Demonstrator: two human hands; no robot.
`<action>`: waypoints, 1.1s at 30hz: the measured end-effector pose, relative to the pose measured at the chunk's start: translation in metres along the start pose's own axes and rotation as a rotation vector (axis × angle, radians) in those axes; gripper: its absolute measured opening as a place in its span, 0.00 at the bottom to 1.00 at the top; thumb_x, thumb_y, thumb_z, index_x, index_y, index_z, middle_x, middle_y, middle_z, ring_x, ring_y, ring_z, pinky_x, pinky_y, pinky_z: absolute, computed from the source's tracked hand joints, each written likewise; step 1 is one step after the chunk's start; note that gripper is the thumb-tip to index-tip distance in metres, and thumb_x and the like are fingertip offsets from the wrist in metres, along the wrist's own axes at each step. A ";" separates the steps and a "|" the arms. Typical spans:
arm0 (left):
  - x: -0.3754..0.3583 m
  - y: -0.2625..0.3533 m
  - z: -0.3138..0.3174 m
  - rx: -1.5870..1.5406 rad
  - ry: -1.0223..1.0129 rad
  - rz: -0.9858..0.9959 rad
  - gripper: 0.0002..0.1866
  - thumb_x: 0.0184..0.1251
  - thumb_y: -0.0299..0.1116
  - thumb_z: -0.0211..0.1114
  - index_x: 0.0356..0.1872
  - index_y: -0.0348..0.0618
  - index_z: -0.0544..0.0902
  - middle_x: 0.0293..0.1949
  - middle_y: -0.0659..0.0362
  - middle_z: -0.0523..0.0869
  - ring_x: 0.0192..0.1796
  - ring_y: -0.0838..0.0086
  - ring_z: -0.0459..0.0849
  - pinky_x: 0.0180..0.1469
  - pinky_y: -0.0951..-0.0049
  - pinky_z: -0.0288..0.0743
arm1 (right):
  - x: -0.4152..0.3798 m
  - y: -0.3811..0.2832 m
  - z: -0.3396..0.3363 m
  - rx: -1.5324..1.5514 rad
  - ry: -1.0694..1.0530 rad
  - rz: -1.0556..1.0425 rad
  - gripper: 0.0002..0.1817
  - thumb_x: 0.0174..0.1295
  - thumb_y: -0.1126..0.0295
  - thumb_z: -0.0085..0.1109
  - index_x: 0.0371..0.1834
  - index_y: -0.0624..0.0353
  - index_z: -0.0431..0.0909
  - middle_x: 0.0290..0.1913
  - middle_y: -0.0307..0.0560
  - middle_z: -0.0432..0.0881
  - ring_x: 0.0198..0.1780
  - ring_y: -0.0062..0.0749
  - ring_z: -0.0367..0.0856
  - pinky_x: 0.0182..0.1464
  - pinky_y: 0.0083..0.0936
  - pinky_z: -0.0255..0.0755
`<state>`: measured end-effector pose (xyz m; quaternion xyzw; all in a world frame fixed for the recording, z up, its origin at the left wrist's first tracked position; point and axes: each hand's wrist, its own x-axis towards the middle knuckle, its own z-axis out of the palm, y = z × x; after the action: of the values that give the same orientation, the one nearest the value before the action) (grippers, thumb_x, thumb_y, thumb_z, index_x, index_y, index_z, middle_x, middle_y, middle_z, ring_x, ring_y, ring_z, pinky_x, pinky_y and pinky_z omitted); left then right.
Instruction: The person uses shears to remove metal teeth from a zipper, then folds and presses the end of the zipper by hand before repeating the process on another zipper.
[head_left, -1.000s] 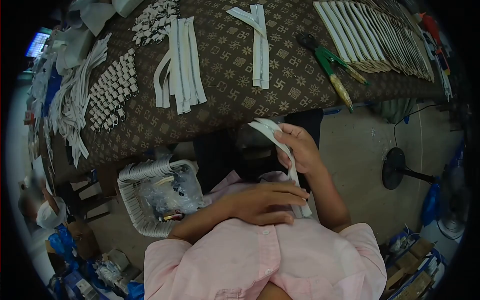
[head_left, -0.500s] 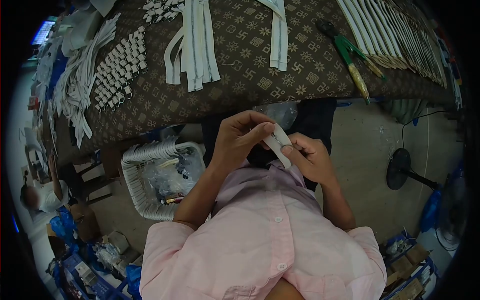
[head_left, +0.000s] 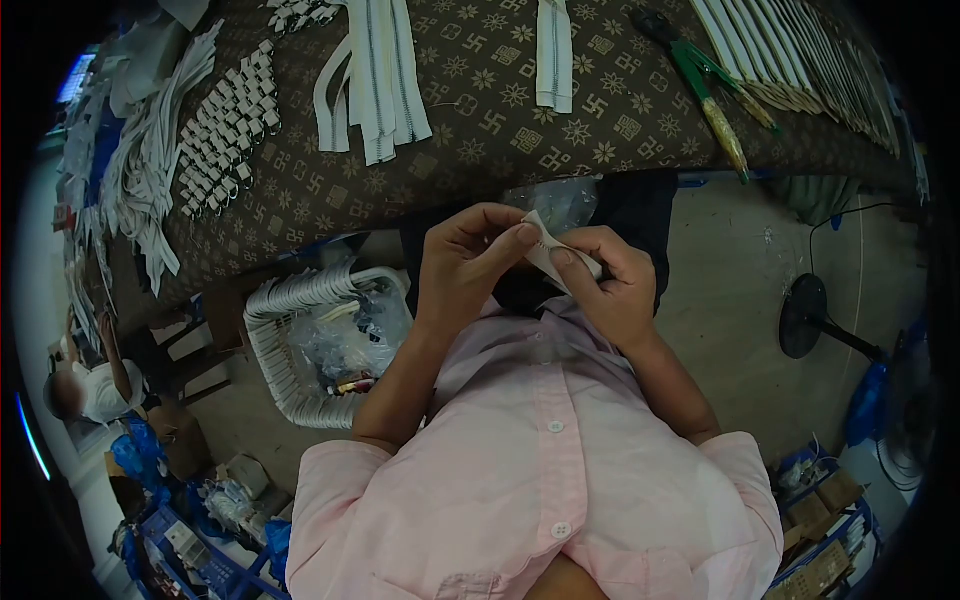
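Above my lap, a short white zipper (head_left: 546, 258) with dark teeth spans both hands. My left hand (head_left: 468, 262) pinches its upper end between thumb and forefinger. The thumb and fingers of my right hand (head_left: 612, 282) close on its lower end, where the tape is folded. My fingers hide part of the zipper, and whether a slider is on it I cannot make out. On the patterned brown cloth (head_left: 470, 150) beyond my hands lie long white zippers (head_left: 385, 90), with another white zipper (head_left: 555, 70) to their right.
Green-and-yellow-handled pliers (head_left: 712, 110) lie near the table edge, beside a row of white strips (head_left: 790, 70). Rows of white tabs with metal rings (head_left: 230, 130) lie left. A white basket (head_left: 275, 370) holds plastic bags. A black stand base (head_left: 802, 318) is right; another person (head_left: 105, 390) is far left.
Both hands have risen slightly, and the zipper between them is now folded at its lower end. The view has shifted a little.
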<state>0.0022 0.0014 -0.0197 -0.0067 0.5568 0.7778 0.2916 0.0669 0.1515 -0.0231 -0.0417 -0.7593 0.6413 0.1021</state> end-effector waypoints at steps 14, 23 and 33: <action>-0.005 -0.010 0.014 0.386 0.069 0.389 0.05 0.59 0.20 0.60 0.36 0.34 0.80 0.34 0.57 0.80 0.34 0.81 0.78 0.36 0.83 0.71 | 0.001 0.007 0.006 -0.032 0.117 -0.146 0.07 0.53 0.79 0.60 0.35 0.65 0.80 0.28 0.42 0.81 0.24 0.15 0.70 0.23 0.13 0.58; -0.002 0.005 0.011 0.742 0.033 0.633 0.08 0.55 0.19 0.62 0.37 0.36 0.81 0.33 0.56 0.81 0.32 0.78 0.80 0.29 0.81 0.72 | 0.006 -0.002 0.006 -0.127 0.152 -0.315 0.08 0.50 0.84 0.61 0.34 0.66 0.80 0.29 0.47 0.82 0.27 0.22 0.78 0.24 0.14 0.67; -0.001 0.016 0.003 0.821 -0.108 0.610 0.09 0.52 0.17 0.63 0.36 0.36 0.80 0.32 0.56 0.82 0.33 0.73 0.82 0.31 0.78 0.75 | 0.005 -0.002 0.006 -0.220 0.139 -0.456 0.09 0.46 0.86 0.61 0.33 0.68 0.79 0.27 0.49 0.82 0.25 0.28 0.80 0.24 0.17 0.70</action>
<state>-0.0037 0.0006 -0.0043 0.3112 0.7770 0.5440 0.0584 0.0607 0.1465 -0.0213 0.0758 -0.8054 0.5110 0.2908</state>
